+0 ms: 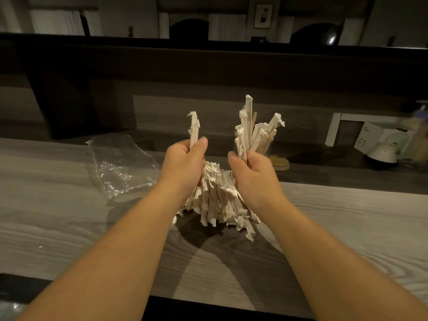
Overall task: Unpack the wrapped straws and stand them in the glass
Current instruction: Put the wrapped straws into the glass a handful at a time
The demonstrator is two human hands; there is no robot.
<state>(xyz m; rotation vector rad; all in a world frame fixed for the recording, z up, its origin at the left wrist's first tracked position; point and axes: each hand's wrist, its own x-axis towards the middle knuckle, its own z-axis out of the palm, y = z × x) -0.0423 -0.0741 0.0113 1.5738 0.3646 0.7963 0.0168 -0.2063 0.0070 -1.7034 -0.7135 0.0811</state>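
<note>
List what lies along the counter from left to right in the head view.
Plastic bag → left hand gripping straws → right hand gripping more straws → glass → white box.

Pale wood-grain counter (pixel 69 228): heap of wrapped straws (pixel 220 200) at centre, clear plastic bag (pixel 120 165) left.

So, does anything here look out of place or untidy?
Yes. The straws in the glass lean at mixed angles rather than standing straight. A loose pile of wrapped straws fans across the counter. The empty plastic bag lies crumpled at the left. Each hand, left and right, grips some.
</note>
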